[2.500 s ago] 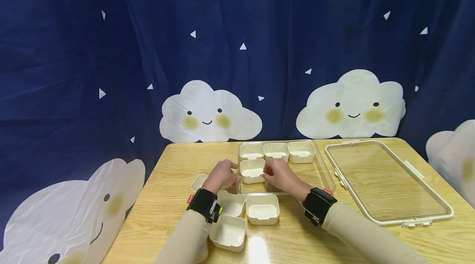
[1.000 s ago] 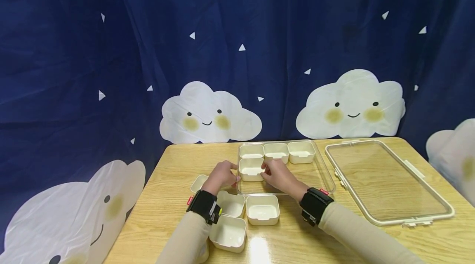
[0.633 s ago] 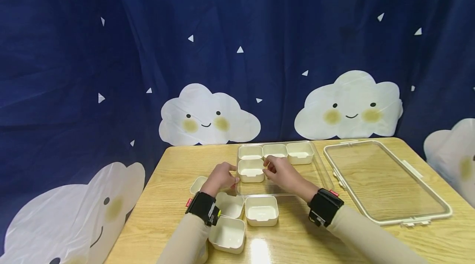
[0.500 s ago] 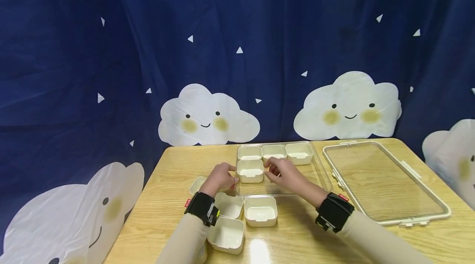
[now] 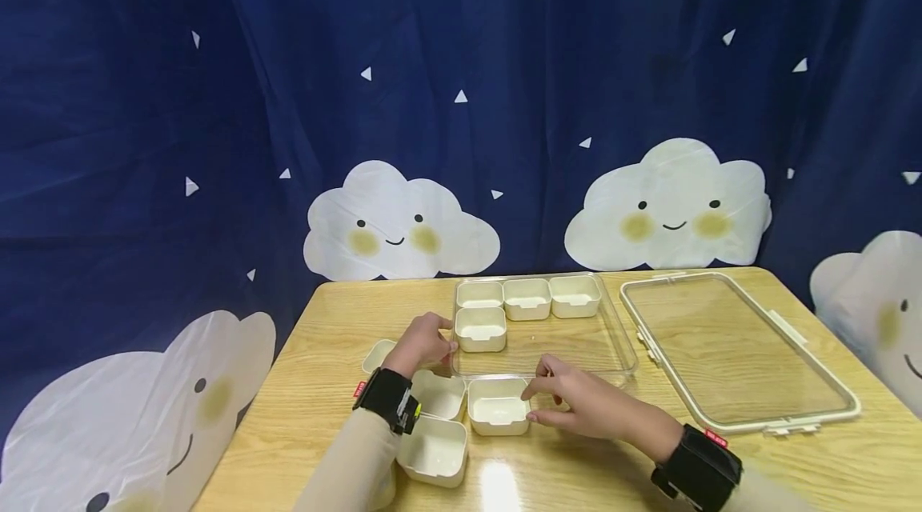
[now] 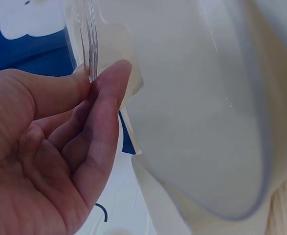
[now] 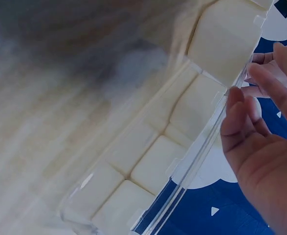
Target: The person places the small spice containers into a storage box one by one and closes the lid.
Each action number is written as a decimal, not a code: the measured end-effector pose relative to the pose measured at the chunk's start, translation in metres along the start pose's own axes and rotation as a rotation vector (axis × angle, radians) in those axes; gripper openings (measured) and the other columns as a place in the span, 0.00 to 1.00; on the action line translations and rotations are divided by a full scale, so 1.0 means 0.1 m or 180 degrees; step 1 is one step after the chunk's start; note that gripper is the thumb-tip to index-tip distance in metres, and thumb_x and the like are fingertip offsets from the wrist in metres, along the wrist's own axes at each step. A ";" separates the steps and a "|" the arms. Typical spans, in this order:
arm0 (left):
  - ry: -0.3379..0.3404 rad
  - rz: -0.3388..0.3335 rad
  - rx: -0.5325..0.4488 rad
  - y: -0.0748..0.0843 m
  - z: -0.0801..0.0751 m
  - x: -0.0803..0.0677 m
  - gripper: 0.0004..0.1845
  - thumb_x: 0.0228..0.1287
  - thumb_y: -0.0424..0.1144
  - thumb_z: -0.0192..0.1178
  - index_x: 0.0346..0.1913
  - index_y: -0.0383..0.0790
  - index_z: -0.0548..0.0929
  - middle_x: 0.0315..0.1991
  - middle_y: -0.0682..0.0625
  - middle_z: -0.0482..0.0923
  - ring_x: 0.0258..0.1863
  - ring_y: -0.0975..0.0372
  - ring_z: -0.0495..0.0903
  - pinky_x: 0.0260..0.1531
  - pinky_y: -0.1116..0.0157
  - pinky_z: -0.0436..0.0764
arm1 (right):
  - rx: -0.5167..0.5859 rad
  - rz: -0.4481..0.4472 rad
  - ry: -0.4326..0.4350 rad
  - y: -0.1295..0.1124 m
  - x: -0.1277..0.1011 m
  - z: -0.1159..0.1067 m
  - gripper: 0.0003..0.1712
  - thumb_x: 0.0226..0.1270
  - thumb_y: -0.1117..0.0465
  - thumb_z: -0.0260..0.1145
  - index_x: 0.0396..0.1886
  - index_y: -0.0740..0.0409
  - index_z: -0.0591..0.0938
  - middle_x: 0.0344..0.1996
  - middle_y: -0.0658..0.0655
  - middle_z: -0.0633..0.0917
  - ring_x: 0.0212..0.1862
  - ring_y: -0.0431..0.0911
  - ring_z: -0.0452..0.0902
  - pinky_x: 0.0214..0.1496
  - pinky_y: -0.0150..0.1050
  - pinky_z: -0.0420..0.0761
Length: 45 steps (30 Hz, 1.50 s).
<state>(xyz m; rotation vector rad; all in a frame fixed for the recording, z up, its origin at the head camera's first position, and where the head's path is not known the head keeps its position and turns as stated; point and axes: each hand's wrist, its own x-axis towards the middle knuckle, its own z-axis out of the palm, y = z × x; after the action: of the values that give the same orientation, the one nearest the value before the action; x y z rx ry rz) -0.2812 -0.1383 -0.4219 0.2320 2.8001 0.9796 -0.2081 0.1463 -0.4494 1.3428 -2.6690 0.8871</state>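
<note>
A clear plastic box (image 5: pixel 569 346) holds several small cream containers, three along its back row and one cream container (image 5: pixel 481 340) in front of them at the left. My left hand (image 5: pixel 420 346) pinches the box's left rim between thumb and fingers, as the left wrist view (image 6: pixel 50 132) shows close up. Just in front of the box stands another cream container (image 5: pixel 499 421). Beside its right wall is my right hand (image 5: pixel 579 402), fingers loosely bent and parted. Whether a fingertip touches that wall I cannot tell.
More cream containers, among them a front one (image 5: pixel 434 456), stand by my left forearm, which partly hides them. A clear lid with a white frame (image 5: pixel 735 352) lies at the right on the wooden table (image 5: pixel 346 312). Behind hangs a dark blue curtain (image 5: pixel 432 40).
My right hand has let go of the container inside the box and moved toward me, down to the container in front of it. The left hand keeps its place at the rim.
</note>
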 end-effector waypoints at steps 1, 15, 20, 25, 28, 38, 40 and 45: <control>-0.0003 -0.0008 0.0002 0.00 0.00 0.01 0.24 0.65 0.28 0.67 0.63 0.26 0.79 0.23 0.44 0.86 0.24 0.59 0.86 0.47 0.59 0.83 | 0.0023 0.0020 -0.0038 0.00 -0.02 0.02 0.14 0.72 0.49 0.68 0.47 0.52 0.88 0.41 0.49 0.76 0.34 0.38 0.74 0.33 0.29 0.76; -0.0036 -0.0101 -0.0070 0.00 0.01 0.03 0.25 0.65 0.27 0.67 0.64 0.27 0.78 0.34 0.39 0.88 0.23 0.58 0.87 0.43 0.61 0.84 | 0.0166 -0.0065 0.0067 0.04 -0.11 0.07 0.11 0.67 0.53 0.73 0.38 0.56 0.86 0.53 0.64 0.82 0.45 0.53 0.84 0.40 0.36 0.86; -0.0061 -0.0109 -0.0081 -0.01 0.01 0.04 0.25 0.65 0.27 0.66 0.65 0.27 0.77 0.29 0.41 0.87 0.23 0.59 0.87 0.44 0.60 0.84 | 0.0150 -0.0039 0.0133 0.06 -0.16 0.06 0.11 0.65 0.53 0.75 0.32 0.54 0.83 0.53 0.67 0.82 0.50 0.59 0.84 0.41 0.36 0.86; -0.0081 -0.0088 -0.0053 -0.03 0.02 0.05 0.24 0.66 0.27 0.66 0.65 0.28 0.78 0.26 0.44 0.86 0.23 0.58 0.87 0.46 0.59 0.83 | -0.0044 -0.0109 0.0295 0.07 -0.21 0.06 0.11 0.63 0.53 0.76 0.30 0.53 0.83 0.50 0.66 0.84 0.51 0.60 0.84 0.42 0.39 0.86; -0.0082 -0.0080 -0.0056 -0.03 0.03 0.05 0.24 0.65 0.27 0.66 0.64 0.28 0.78 0.27 0.43 0.87 0.23 0.57 0.87 0.45 0.60 0.84 | -0.0041 -0.0071 0.0339 0.07 -0.25 0.06 0.11 0.63 0.53 0.76 0.30 0.52 0.83 0.51 0.66 0.84 0.50 0.60 0.84 0.42 0.39 0.86; -0.0051 -0.0119 -0.0030 -0.03 0.02 0.07 0.24 0.65 0.27 0.67 0.64 0.28 0.78 0.31 0.41 0.87 0.24 0.58 0.87 0.45 0.62 0.83 | 0.0185 0.0229 0.0342 0.09 -0.31 0.04 0.14 0.63 0.49 0.75 0.29 0.51 0.82 0.52 0.69 0.83 0.49 0.61 0.84 0.40 0.35 0.86; -0.0051 -0.0143 -0.0035 -0.03 0.01 0.07 0.25 0.65 0.27 0.66 0.65 0.27 0.78 0.31 0.41 0.87 0.24 0.59 0.87 0.45 0.61 0.83 | 0.0177 0.0266 0.0351 0.09 -0.31 0.04 0.15 0.63 0.48 0.75 0.29 0.50 0.82 0.52 0.68 0.84 0.48 0.60 0.84 0.39 0.34 0.86; -0.0048 -0.0116 -0.0045 0.00 0.02 0.05 0.25 0.65 0.27 0.66 0.64 0.26 0.78 0.32 0.41 0.87 0.23 0.59 0.87 0.42 0.62 0.84 | 0.0102 0.0264 0.0419 0.09 -0.35 0.04 0.14 0.63 0.47 0.76 0.28 0.49 0.82 0.52 0.66 0.84 0.42 0.52 0.86 0.38 0.35 0.86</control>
<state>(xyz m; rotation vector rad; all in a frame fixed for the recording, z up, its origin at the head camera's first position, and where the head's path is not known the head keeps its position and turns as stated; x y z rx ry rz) -0.2854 -0.1364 -0.4237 0.1852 2.7726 0.9852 -0.1919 0.1744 -0.4670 1.1437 -2.6375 0.9937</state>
